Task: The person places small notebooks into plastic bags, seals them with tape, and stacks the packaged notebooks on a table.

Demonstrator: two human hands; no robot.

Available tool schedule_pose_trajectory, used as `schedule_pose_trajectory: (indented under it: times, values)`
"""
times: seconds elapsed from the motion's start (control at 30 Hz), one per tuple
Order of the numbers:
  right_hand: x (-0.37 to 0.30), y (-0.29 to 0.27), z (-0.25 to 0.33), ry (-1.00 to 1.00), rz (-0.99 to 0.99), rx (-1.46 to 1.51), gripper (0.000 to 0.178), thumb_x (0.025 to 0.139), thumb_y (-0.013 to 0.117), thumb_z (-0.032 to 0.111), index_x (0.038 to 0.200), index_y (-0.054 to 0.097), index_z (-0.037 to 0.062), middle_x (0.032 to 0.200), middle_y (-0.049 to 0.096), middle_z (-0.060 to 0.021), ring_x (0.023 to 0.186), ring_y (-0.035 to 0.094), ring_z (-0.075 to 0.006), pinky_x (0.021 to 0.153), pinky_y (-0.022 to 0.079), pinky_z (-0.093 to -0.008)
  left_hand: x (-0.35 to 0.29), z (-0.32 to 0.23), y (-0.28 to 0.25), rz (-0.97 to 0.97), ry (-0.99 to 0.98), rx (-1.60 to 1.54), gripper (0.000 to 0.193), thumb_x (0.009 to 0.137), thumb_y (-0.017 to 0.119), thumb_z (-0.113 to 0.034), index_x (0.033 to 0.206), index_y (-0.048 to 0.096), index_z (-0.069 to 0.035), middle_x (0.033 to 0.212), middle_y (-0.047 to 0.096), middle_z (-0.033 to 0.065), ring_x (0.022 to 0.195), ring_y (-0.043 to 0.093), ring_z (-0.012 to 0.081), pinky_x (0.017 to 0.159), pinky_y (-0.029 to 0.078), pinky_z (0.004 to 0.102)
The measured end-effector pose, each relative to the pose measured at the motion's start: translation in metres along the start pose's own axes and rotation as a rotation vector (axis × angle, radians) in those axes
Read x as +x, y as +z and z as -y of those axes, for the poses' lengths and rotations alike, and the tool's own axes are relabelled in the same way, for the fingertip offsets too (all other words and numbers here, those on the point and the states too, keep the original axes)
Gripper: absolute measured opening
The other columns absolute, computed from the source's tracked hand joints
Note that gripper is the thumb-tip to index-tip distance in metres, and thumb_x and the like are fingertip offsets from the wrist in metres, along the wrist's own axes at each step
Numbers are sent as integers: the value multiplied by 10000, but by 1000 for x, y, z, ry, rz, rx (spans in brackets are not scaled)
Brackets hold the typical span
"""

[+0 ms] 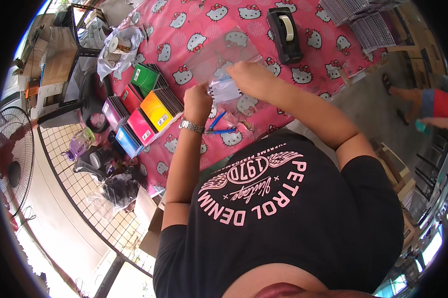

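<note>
Person's own 2 hands at a table w/ pink patterned cloth (162,37); black tape dispenser (285,36) = ref. pt. To its L, nearer wearer: clear plastic bag (219,54) and, in or under its near part (can't tell which), a whitish stack (226,92), apparently spiral-bound. R hand (252,79), the one closer to dispenser, has fingers bent at stack's far side, prob. pinching plastic. L hand (197,103), farther L of dispenser, is curled at stack's L edge; exact grip hidden. Step in hand, I'd judge: bagging the stack. Next move prob. calls for holding stack square while plastic is drawn snug. Well L of dispenser, nearer wearer: coloured spiral notebooks (159,110). Nearer wearer than dispenser, also L: blue-handled pliers (223,131).
</note>
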State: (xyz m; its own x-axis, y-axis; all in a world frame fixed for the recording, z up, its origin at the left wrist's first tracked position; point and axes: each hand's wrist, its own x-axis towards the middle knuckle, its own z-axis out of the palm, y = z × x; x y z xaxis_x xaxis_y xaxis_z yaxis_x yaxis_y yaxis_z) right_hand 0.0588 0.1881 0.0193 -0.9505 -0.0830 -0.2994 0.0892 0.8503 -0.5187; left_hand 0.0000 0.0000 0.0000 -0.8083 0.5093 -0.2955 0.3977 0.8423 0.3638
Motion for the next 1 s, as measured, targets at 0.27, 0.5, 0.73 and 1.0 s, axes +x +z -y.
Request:
schedule_pose_trajectory:
  times: [0.27,0.5,0.73,1.0]
  values:
    - [2,19,-77,-143,-65,411,360,782,660,87,1137,615,50,983,593,-114,877,615,-229,786,488,-319,-16,51,-7,91,-70,-1006,415,824,529,-6,1240,545,2,1278,542,101,1173,506,199,975,401,356]
    - [17,56,-68,-177,140,683,405,791,712,189,1175,616,98,1051,541,-53,853,548,-143,780,452,-271,25,70,45,626,-27,-1410,534,799,546,-69,1323,466,-9,1276,533,75,1176,470,157,1015,311,294]
    - [20,68,-65,-224,-104,645,321,764,722,198,1056,660,81,899,559,-44,789,551,-147,710,452,-275,34,67,46,631,18,-1278,448,797,638,-90,1221,552,25,1173,593,40,1052,508,105,894,405,279]
    - [14,72,-40,-177,-319,413,255,723,701,199,954,643,110,853,585,-103,793,609,-243,727,490,-360,19,17,41,-293,405,-326,241,718,658,-2,933,712,-99,841,611,48,779,610,207,690,482,308]
